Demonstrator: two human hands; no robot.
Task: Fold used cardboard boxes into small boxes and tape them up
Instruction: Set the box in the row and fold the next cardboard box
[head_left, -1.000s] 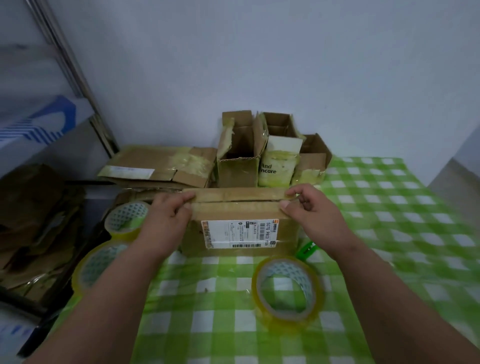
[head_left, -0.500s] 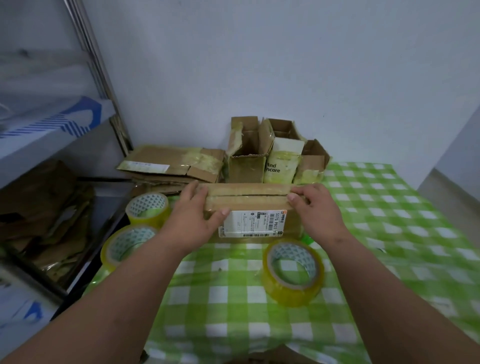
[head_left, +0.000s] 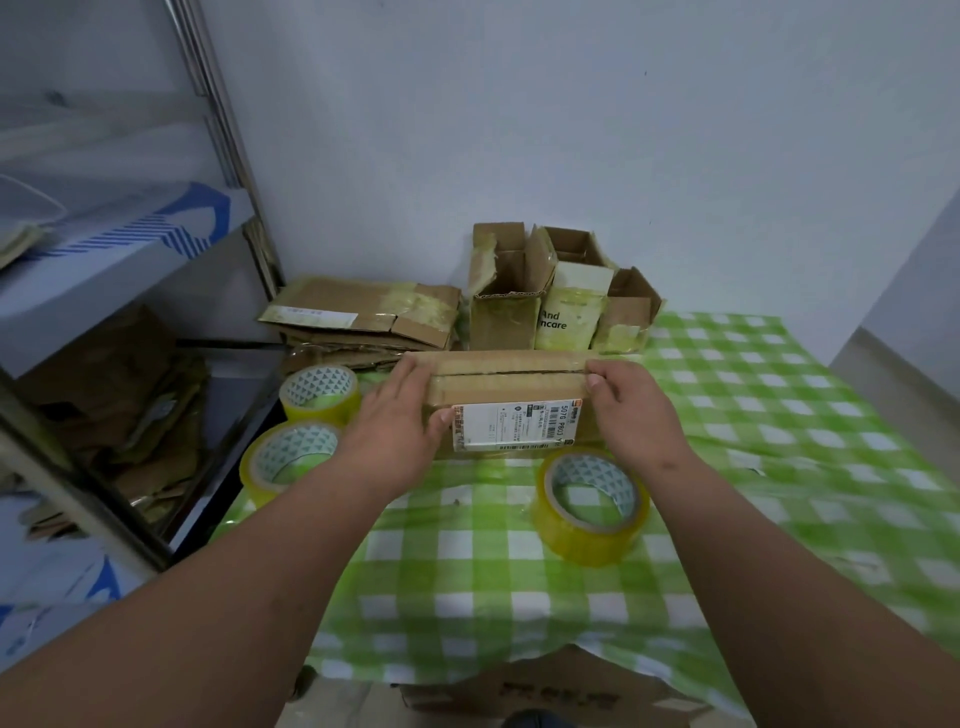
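Note:
A closed brown cardboard box (head_left: 511, 382) with a white shipping label on its near side sits on the green checked tablecloth (head_left: 519, 561). Clear tape runs along its top seam. My left hand (head_left: 395, 439) grips the box's left end, fingers over the top and thumb on the near side. My right hand (head_left: 631, 410) holds the right end, thumb pressed at the seam's right end. A roll of clear yellowish tape (head_left: 592, 506) lies flat just in front of the box.
Two more tape rolls (head_left: 319, 392) (head_left: 288, 460) lie at the table's left edge. Flattened cardboard (head_left: 363, 317) and several open small boxes (head_left: 561, 291) stand against the wall. A metal shelf (head_left: 130, 291) holding cardboard stands on the left. Another box (head_left: 561, 691) sits below the table's near edge.
The view has shifted, so the box appears farther and higher. My left hand has slid from the top seam round the box's left end; my right hand stays at the right end.

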